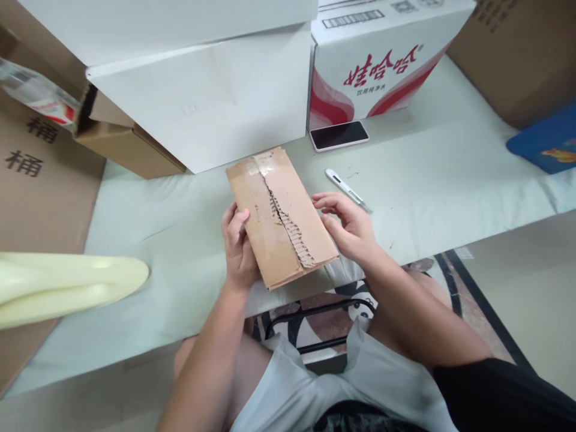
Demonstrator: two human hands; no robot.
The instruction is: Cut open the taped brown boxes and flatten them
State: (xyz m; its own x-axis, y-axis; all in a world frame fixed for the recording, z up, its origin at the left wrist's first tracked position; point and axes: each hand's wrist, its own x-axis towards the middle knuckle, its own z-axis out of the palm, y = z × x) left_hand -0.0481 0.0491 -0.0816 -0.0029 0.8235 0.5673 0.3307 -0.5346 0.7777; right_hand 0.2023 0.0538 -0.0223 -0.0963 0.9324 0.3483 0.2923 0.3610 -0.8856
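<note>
A brown cardboard box is tilted above the front of the cloth-covered table, its taped top torn along the middle seam with corrugation showing. My left hand grips the box by its left side, the thumb over the top edge. Close to the right side of the box is my right hand, fingers loosely curled and apart; nothing shows in them. Just beyond that hand a white utility knife lies on the table, blade end toward the right. Both the underside of the box and some left fingertips are hidden.
Behind stand large white boxes and a white-and-red water carton. A phone lies before the carton. An open brown box and a pale yellow object are at left, a blue container at right.
</note>
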